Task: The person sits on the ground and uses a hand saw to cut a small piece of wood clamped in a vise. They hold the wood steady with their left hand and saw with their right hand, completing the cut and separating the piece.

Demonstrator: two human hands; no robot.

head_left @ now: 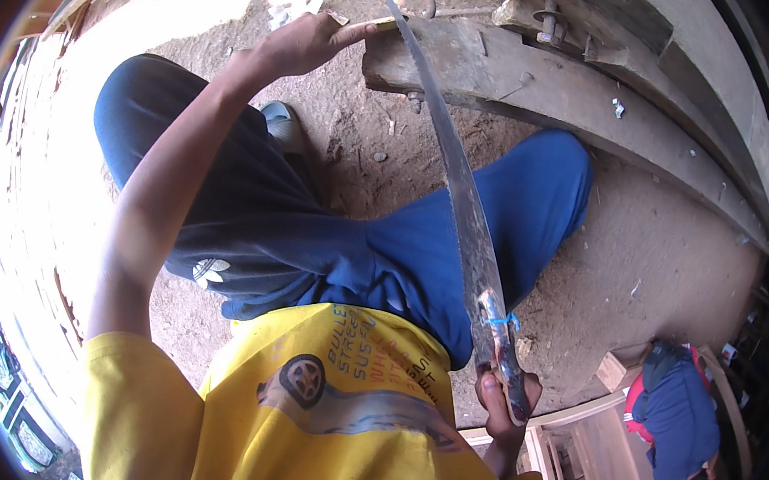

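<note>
My right hand (505, 404) is closed around the handle of a handsaw (459, 183), low on the right. Blue cord is tied where the handle meets the long, tapering blade. The blade slants up and to the left, its tip near the end of a thick wooden beam (518, 73). Beside that end, my left hand (315, 44) has its fingers closed on a thin, pale strip of wood (387, 24). Part of the strip is hidden by the fingers and the blade. Whether the teeth touch the wood, I cannot tell.
Large bolts (550, 21) stick out of the heavy timbers at the upper right. My bent legs lie beneath the saw on the dirt floor (667, 256). At the lower right, another person (684, 422) is beside a wooden frame (599, 451).
</note>
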